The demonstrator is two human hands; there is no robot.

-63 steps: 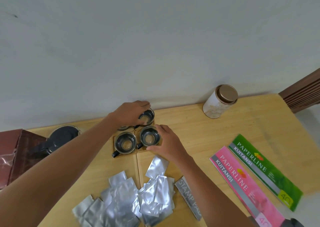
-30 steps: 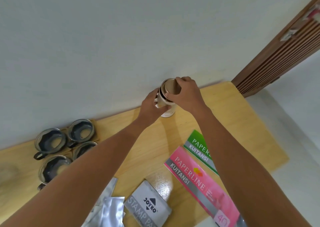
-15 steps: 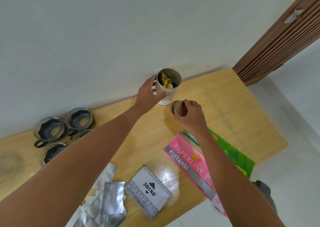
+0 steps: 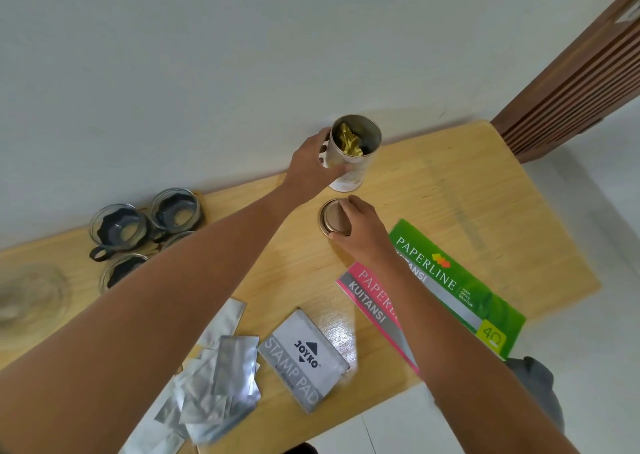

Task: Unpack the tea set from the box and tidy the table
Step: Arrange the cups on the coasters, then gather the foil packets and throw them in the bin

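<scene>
A white tea canister (image 4: pixel 356 173) stands open near the wall, with gold foil packets (image 4: pixel 349 140) inside. My left hand (image 4: pixel 311 166) grips its side. The canister's brown lid (image 4: pixel 332 216) lies flat on the wooden table (image 4: pixel 467 204) just in front of it, and my right hand (image 4: pixel 363 228) holds it by the rim. Several glass cups with dark holders (image 4: pixel 119 230) stand grouped at the far left. A pile of silver foil sachets (image 4: pixel 214 377) lies at the near edge.
A grey stamp pad box (image 4: pixel 304 353) lies near the front edge. A pink receipt book (image 4: pixel 370 301) and a green receipt book (image 4: pixel 460 284) lie at the right. A blurred round glass object (image 4: pixel 27 297) sits at far left. A slatted wooden panel (image 4: pixel 581 72) stands at the back right.
My hands left the cups and went to the canister. My right hand took the lid off and lowered it onto the table in front of the canister, which my left hand still holds.
</scene>
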